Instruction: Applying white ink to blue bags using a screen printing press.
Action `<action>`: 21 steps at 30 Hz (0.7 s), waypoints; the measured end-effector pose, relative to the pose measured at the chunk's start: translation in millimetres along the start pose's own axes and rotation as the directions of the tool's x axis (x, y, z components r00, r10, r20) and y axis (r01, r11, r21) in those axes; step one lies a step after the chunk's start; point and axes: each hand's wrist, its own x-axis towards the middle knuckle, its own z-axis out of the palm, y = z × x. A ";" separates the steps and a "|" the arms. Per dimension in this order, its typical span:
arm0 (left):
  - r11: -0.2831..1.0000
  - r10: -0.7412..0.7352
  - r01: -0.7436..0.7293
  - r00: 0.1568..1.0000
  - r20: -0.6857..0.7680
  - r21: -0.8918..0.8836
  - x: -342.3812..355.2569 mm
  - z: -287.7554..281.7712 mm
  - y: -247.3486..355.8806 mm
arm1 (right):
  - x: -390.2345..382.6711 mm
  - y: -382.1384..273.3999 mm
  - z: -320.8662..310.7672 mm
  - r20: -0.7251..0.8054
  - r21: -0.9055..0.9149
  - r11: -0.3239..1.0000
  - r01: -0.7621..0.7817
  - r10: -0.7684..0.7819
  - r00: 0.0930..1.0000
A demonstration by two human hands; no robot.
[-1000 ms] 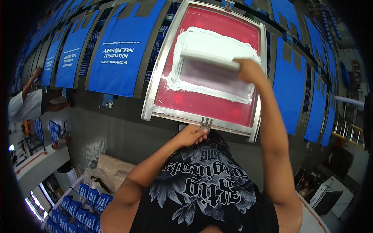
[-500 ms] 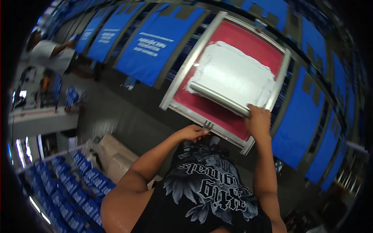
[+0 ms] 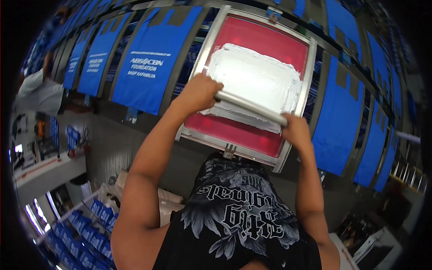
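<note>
Both hands grip a long metal-handled squeegee [image 3: 249,106] that lies across a screen-printing frame [image 3: 307,90]. My left hand [image 3: 200,92] is wrapped round its left end, my right hand [image 3: 296,130] round its right end. Inside the silver frame is a red mesh [image 3: 252,33] with thick white ink [image 3: 252,72] spread over its middle. The squeegee sits at the near part of the ink, with a ragged ink edge showing on the near side. A metal clip [image 3: 229,151] is fixed to the middle of the frame's near edge.
Blue bag-shaped fabric pieces with white print [image 3: 144,63] lie on boards to the left. Plain blue pieces [image 3: 339,121] lie to the right. Small blue printed pieces [image 3: 81,238] stand in rows at the lower left. A person in a white top [image 3: 38,92] is at far left.
My left hand has left the clip at the frame's near edge and taken hold of the squeegee's left end. My right hand stays on its right end. The view has shifted.
</note>
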 end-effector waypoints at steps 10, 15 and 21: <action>1.000 0.026 -0.028 0.950 -0.310 -0.003 47.3 73.5 -41.9 | 68.9 9.9 39.0 -0.214 -0.337 0.941 0.031 -0.108 0.971; 0.989 -0.001 -0.033 0.973 -0.232 -0.145 -63.9 61.1 2.5 | -42.6 -41.2 18.3 -0.039 -0.060 0.997 0.049 -0.051 0.998; 0.983 -0.059 -0.001 0.945 -0.320 -0.185 -11.1 73.0 -17.0 | 17.6 -21.7 24.0 -0.107 -0.137 0.990 0.034 -0.048 0.993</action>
